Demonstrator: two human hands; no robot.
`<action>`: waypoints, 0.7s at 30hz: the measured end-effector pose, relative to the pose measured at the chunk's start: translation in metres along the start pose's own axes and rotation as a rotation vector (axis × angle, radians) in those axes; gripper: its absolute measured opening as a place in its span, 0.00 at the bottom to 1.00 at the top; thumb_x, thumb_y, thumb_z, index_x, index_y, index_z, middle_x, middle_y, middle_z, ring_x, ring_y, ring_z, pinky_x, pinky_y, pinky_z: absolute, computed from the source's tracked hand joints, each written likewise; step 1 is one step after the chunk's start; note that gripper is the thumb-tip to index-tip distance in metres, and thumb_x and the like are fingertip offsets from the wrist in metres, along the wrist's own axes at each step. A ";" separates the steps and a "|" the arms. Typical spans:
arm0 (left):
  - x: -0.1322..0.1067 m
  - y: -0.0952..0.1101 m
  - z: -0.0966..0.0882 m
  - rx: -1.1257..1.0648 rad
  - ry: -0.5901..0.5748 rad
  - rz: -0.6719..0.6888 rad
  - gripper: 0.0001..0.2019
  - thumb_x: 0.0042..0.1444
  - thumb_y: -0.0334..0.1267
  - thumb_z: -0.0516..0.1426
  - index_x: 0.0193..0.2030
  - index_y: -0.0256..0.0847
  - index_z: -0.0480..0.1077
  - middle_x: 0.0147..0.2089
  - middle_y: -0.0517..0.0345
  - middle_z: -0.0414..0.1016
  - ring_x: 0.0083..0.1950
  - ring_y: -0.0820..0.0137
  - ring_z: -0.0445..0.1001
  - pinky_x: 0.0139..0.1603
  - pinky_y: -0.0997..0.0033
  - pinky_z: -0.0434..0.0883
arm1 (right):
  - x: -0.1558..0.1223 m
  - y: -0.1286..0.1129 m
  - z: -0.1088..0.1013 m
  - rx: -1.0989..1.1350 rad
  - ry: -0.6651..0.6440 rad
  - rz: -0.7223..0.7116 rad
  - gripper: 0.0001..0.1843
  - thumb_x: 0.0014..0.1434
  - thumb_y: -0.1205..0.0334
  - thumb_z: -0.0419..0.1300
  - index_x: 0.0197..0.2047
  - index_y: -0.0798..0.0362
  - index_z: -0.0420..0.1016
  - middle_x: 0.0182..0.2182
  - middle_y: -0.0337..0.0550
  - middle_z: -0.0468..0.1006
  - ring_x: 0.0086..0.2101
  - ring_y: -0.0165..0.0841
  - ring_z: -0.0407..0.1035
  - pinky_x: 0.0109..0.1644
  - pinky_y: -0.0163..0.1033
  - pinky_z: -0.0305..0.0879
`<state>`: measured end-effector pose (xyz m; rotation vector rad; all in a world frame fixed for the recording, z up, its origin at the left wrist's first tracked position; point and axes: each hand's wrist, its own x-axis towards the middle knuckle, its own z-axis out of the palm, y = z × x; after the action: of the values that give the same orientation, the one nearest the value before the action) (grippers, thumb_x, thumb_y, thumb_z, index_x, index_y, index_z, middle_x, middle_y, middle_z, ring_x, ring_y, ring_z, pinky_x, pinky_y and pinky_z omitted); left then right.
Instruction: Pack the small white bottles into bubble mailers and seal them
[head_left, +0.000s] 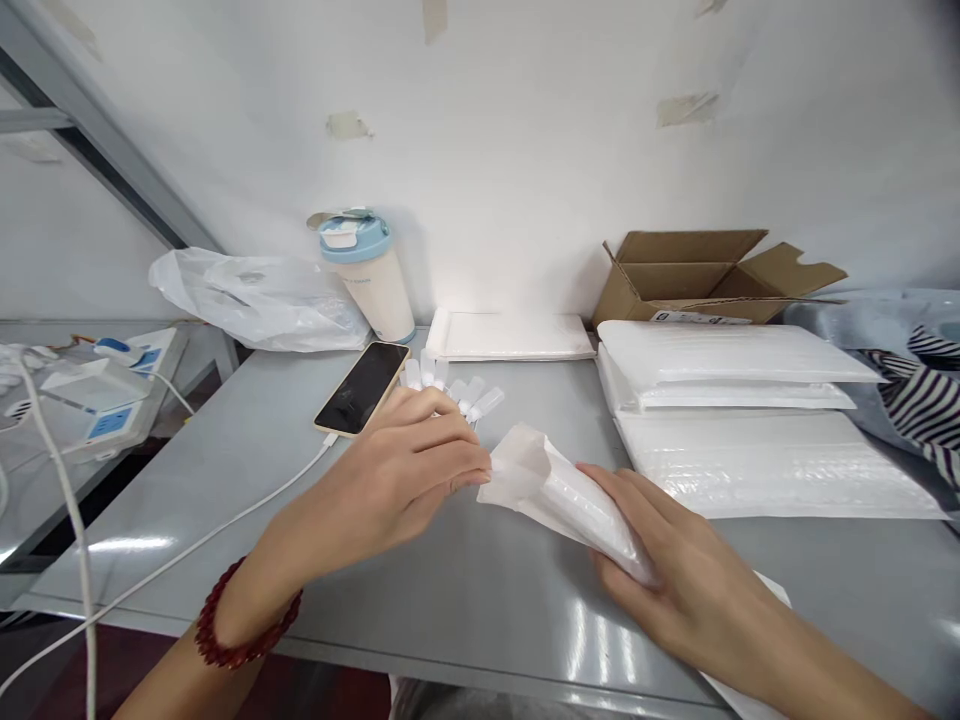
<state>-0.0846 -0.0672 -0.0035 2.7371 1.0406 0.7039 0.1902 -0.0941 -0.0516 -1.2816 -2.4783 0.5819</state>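
My right hand (pixel 679 575) grips a white bubble mailer (pixel 559 490) from below, its open mouth facing left. My left hand (pixel 409 470), with a red bead bracelet at the wrist, holds several small white tubes (pixel 461 390) fanned out above its fingers, while its fingertips touch the mailer's open edge. Both hands hover over the grey table (pixel 465 590).
A phone (pixel 362 387) on a white charging cable lies left of my left hand. Behind it stand a blue-lidded cup (pixel 371 275) and a crumpled plastic bag (pixel 255 300). Stacked white mailers (pixel 735 400), a flat mailer (pixel 510 335) and an open cardboard box (pixel 697 275) fill the right and back.
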 end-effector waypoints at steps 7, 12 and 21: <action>0.009 0.016 0.027 -0.219 -0.111 -0.010 0.09 0.64 0.31 0.49 0.37 0.38 0.70 0.37 0.56 0.74 0.43 0.69 0.64 0.45 0.68 0.64 | -0.003 -0.003 0.004 0.046 0.006 -0.057 0.33 0.56 0.69 0.49 0.63 0.47 0.46 0.46 0.48 0.66 0.41 0.36 0.67 0.43 0.46 0.71; 0.011 0.020 0.034 -0.406 -0.084 -0.055 0.11 0.63 0.26 0.47 0.42 0.38 0.69 0.38 0.56 0.73 0.44 0.70 0.66 0.47 0.69 0.64 | -0.005 -0.003 0.004 0.030 0.040 -0.062 0.32 0.55 0.69 0.49 0.63 0.47 0.46 0.45 0.48 0.67 0.41 0.36 0.68 0.42 0.45 0.72; 0.010 0.026 0.030 -0.300 -0.164 -0.200 0.12 0.64 0.32 0.44 0.48 0.38 0.66 0.41 0.53 0.72 0.47 0.64 0.63 0.50 0.59 0.60 | -0.005 -0.003 0.002 -0.040 0.161 -0.023 0.31 0.57 0.66 0.49 0.63 0.49 0.47 0.44 0.49 0.67 0.39 0.36 0.69 0.39 0.44 0.74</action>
<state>-0.0487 -0.0788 -0.0196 2.3534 1.0571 0.5443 0.1897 -0.1000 -0.0526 -1.2597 -2.3804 0.4082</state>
